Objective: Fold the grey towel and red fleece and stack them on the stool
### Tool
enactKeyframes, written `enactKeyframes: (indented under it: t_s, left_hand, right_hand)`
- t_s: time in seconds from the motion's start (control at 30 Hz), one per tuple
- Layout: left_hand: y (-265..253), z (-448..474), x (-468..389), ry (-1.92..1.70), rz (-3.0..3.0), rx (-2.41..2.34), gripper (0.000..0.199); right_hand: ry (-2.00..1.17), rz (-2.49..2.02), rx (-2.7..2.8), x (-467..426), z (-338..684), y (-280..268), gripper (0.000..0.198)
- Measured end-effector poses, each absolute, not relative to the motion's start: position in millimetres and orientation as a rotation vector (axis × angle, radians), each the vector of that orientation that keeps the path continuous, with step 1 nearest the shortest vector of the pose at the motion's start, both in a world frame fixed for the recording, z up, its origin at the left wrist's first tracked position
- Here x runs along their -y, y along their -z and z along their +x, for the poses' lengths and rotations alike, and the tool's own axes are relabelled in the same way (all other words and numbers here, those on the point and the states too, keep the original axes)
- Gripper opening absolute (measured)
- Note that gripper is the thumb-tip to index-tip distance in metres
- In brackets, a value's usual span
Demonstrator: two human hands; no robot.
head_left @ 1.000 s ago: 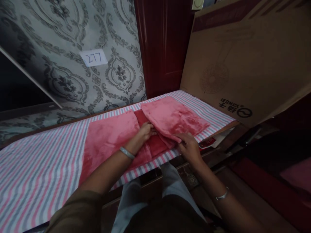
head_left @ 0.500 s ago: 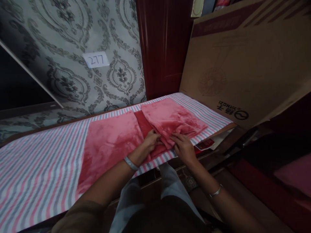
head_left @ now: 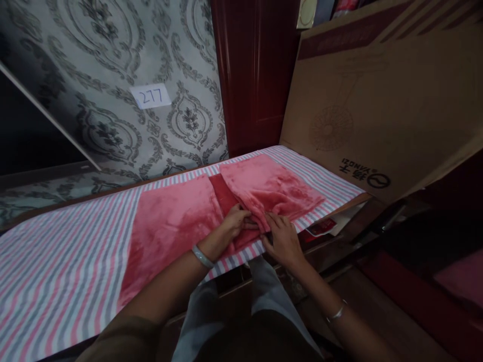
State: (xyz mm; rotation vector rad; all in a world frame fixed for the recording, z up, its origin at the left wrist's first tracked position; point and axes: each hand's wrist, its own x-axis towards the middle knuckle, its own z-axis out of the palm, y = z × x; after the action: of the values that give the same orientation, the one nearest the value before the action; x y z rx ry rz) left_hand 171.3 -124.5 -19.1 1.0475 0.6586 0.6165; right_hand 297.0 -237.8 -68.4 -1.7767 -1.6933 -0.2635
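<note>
A pink plush cushion cover lies flat, its right flap set apart from the left part by a strip of darker red fabric. My left hand has its fingers bent around the folded edge of the right flap, near the front. Just to the right, my right hand pinches the same gathered edge near the table's front side. Between the two hands the fabric is bunched into folds. Some fingertips are hidden in the cloth.
A striped cloth covers the table under the cover. Behind stands a patterned wall with a paper marked 277, beside a dark red door panel. A large cardboard box leans at the right end. My legs are below the front edge.
My right hand has shifted slightly along the flap's edge toward the table front, and its grip has closed on the fabric. The folds by the hands are pulled a little forward.
</note>
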Motion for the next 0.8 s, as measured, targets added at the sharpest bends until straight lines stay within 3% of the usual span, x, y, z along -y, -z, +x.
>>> enactKeyframes:
  t_s: [0.1, 0.27, 0.43, 0.67, 0.8]
  left_hand:
    - [20.6, 173.5, 111.2, -0.608, 1.08, -0.711, 0.034]
    - [15.3, 178.9, 66.2, -0.743, 1.158, -0.962, 0.065]
    - [8.8, 179.6, 5.4, -1.014, 1.347, -1.063, 0.089]
    - [6.6, 185.1, -70.9, -0.997, 1.763, -1.289, 0.079]
    - [3.3, 192.0, -100.8, -1.0, 1.82, -1.315, 0.055]
  right_hand:
    - [0.273, -1.715, 1.658, 233.0, 301.4, 73.8, 0.046]
    - [0.237, -1.525, 1.612, 225.9, 311.7, 84.2, 0.046]
    - [0.254, -1.437, 1.592, 225.7, 316.7, 87.8, 0.048]
    - [0.34, -1.355, 1.621, 226.6, 320.5, 90.6, 0.052]
    - [0.365, -1.337, 1.636, 227.1, 322.1, 92.3, 0.048]
